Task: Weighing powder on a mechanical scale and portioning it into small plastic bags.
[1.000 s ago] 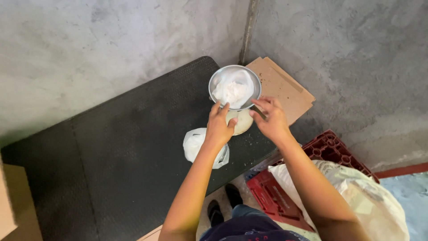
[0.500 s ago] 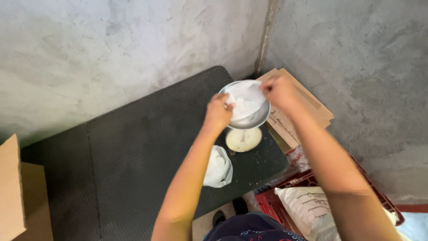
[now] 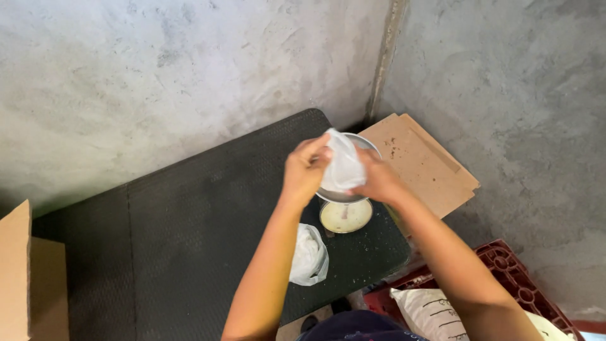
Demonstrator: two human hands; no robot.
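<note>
My left hand and my right hand both grip a small clear plastic bag of white powder, held up between them. Behind the bag is a round metal bowl, mostly hidden by the bag and my hands; I cannot tell what holds it up. Below sits a small cream-coloured scale base on the black rubber mat. A second tied plastic bag of white powder lies on the mat beside my left forearm.
Flat brown cardboard leans in the corner right of the mat. A red plastic crate with a white sack stands at lower right. A cardboard box is at the left edge. Rough concrete walls close in behind.
The bowl held white powder before; now my hands have closed together on a small bag in front of it. The view has shifted slightly.
</note>
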